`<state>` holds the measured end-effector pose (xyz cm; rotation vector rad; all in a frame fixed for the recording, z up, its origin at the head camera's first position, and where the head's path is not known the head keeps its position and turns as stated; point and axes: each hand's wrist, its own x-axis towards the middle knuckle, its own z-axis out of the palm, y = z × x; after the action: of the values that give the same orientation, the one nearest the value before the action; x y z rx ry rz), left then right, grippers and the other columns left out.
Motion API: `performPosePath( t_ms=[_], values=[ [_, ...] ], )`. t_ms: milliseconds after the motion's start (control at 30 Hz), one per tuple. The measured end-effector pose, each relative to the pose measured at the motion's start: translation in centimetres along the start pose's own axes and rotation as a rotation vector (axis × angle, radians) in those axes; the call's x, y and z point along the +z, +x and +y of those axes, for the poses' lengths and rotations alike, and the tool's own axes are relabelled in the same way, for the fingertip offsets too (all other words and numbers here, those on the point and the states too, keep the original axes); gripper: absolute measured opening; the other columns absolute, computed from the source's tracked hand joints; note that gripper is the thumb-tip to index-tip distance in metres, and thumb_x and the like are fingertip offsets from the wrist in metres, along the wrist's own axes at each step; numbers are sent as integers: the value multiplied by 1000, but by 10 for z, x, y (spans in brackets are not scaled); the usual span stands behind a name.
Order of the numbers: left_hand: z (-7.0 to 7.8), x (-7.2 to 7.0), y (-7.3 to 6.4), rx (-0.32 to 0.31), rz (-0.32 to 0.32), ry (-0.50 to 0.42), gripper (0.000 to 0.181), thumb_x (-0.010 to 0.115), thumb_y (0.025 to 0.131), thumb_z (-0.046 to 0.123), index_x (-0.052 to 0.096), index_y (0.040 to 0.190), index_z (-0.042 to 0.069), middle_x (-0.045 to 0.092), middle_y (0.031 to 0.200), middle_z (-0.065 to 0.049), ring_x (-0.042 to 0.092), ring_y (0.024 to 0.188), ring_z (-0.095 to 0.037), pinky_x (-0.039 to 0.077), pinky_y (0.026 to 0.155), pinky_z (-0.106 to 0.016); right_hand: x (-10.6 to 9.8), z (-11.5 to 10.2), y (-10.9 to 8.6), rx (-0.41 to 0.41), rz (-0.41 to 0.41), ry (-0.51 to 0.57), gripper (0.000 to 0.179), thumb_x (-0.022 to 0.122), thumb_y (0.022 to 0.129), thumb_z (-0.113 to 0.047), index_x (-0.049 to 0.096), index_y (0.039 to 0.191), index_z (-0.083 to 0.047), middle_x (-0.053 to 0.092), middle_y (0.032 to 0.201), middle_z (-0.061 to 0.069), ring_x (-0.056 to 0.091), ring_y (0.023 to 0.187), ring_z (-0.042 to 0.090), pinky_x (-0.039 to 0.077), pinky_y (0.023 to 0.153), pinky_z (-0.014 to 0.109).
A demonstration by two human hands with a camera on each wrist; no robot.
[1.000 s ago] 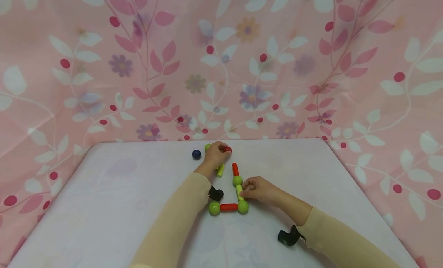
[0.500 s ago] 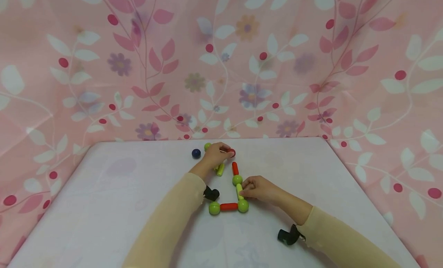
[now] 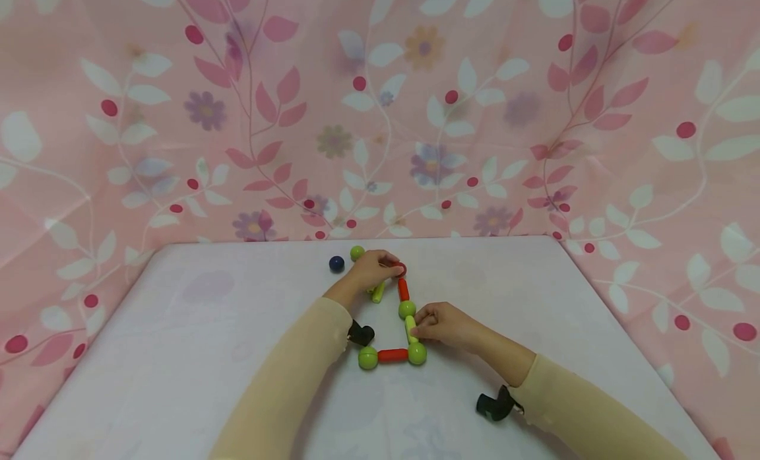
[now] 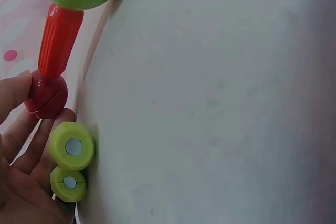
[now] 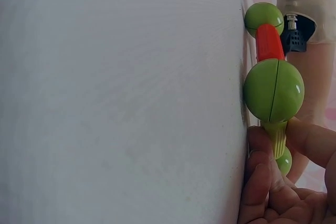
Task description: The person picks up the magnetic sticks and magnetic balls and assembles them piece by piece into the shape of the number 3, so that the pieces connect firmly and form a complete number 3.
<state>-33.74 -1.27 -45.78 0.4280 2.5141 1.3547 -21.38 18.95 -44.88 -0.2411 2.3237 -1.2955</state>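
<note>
My left hand (image 3: 371,270) pinches a red ball (image 4: 46,95) between thumb and fingers. That ball meets the end of a red rod (image 4: 60,40), whose other end joins a green ball (image 3: 407,309). My right hand (image 3: 448,325) pinches a yellow-green rod (image 3: 411,329) that runs from this ball to a nearer green ball (image 3: 417,353). From there a second red rod (image 3: 392,356) leads left to another green ball (image 3: 368,358). Two loose yellow-green rods (image 4: 72,146) lie close by the left palm, partly hidden by it in the head view.
A dark blue ball (image 3: 336,264) and a loose green ball (image 3: 357,253) sit near the back edge of the white table (image 3: 237,354). Black cameras (image 3: 494,406) are strapped at both wrists. A pink floral cloth (image 3: 380,117) hangs behind the table.
My left hand has moved the red ball right and towards me, from near the back edge to the far end of the red rod. My right hand has stayed in place.
</note>
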Motion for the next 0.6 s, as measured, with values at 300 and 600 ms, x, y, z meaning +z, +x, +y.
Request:
performPosePath(
  t_ms=[300,600],
  values=[
    [-2,0,-1,-13,-11,3,31,73,92,38,70,110,14,67,101,0,60,95,-17,48,90,-34,1,-2,-3,9,1,4,28,72,93,-16,62,110,4,71,85,3,59,75,12,48,69,26],
    [-2,0,-3,-23,-24,29,28,74,91,39,68,103,14,66,95,-1,59,89,-18,47,82,-31,2,-2,-2,18,10,-3,28,73,92,-17,63,110,3,71,85,3,58,76,14,48,70,28]
  ],
)
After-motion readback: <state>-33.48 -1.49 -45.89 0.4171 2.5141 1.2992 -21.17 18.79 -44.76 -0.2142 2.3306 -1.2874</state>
